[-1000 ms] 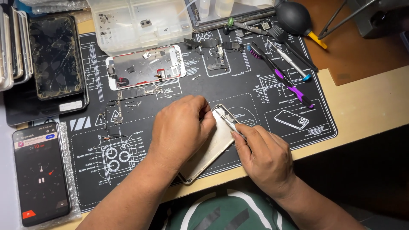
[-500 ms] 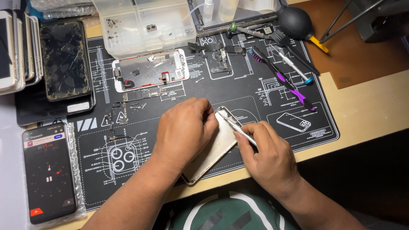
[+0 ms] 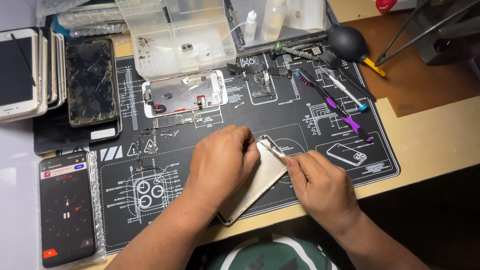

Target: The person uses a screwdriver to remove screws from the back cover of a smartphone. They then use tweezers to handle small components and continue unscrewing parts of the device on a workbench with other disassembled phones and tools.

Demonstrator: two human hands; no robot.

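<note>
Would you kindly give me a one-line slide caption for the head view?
Left hand steadies a pale phone housing on a black repair mat while the right hand works at its top edge.

pale gold phone housing [image 3: 257, 182], black line-printed mat [image 3: 320, 125], purple-black brush [image 3: 332, 105]

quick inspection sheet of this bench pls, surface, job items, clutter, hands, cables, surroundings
surface: black repair mat with white diagrams on a wooden desk
job's things: pale gold phone housing, tilted, resting on the mat
clutter: clear parts tray, opened phone frame, cracked screen, stack of phones, phone showing a timer, purple brush, black air blower, two dropper bottles
grippers: left hand lies over the housing; right hand pinches its top edge; tool cannot be told
cables: nothing seen
surroundings: dark stand legs at top right
</note>
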